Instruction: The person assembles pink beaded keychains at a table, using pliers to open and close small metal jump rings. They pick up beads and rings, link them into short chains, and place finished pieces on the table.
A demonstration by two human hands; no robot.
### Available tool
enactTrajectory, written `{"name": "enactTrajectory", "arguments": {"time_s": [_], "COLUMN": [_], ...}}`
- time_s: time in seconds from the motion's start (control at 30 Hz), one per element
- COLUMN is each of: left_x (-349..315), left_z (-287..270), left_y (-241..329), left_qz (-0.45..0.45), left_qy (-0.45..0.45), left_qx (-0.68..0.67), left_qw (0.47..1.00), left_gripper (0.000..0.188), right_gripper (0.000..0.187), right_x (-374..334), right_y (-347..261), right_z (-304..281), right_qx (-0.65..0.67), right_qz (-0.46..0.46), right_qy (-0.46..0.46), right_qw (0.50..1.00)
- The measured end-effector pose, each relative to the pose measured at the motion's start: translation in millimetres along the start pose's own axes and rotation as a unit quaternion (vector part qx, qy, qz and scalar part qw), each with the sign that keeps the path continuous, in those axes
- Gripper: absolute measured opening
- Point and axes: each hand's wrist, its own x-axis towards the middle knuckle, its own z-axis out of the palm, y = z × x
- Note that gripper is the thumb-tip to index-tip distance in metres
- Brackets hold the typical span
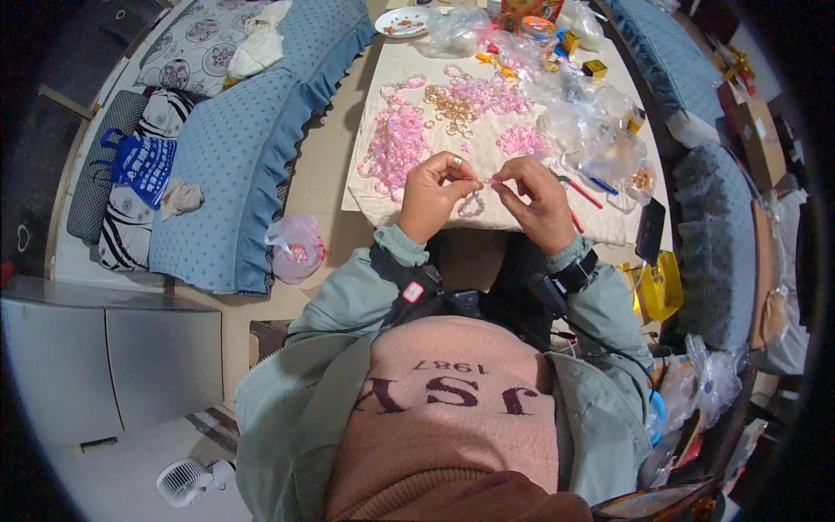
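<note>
In the head view, the left hand (pixel 428 196) pinches thumb to forefinger at the top of a bead loop (pixel 470 206), which hangs just past the table (pixel 370 187) front; the join is too small to make out. The right hand (pixel 544 204) is curled close beside it, and whether it grips anything I cannot tell; it partly covers a red-handled tool (pixel 585 193). On the floor, a pink plastic bag (pixel 297 248) shows reddish beads inside. A yellow basket (pixel 662 287) is partly hidden; its contents are unclear. Crumpled clear bags (pixel 591 122) crowd the table's right, beside pink bead strands (pixel 396 143) and gold rings (pixel 450 111).
</note>
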Motion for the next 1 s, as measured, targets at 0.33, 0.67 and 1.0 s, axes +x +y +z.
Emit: {"name": "enactTrajectory", "arguments": {"time_s": [0.33, 0.67, 1.0], "left_x": [0, -1, -7], "left_z": [1, 2, 8], "left_y": [0, 2, -2], "left_qz": [-0.001, 0.013, 0.031], "left_qy": [0.001, 0.020, 0.045], "left_qx": [0.019, 0.024, 0.069], "left_qw": [1.000, 0.999, 0.996], "left_gripper": [0.012, 0.011, 0.011], "right_gripper": [0.019, 0.014, 0.009], "right_x": [-1, -2, -2], "right_y": [-1, 2, -1], "right_z": [-1, 0, 14], "right_qx": [-0.005, -0.029, 0.084], "right_qz": [0.000, -0.069, 0.114], "right_qy": [0.001, 0.008, -0.024], "right_qw": [1.000, 0.997, 0.990]}}
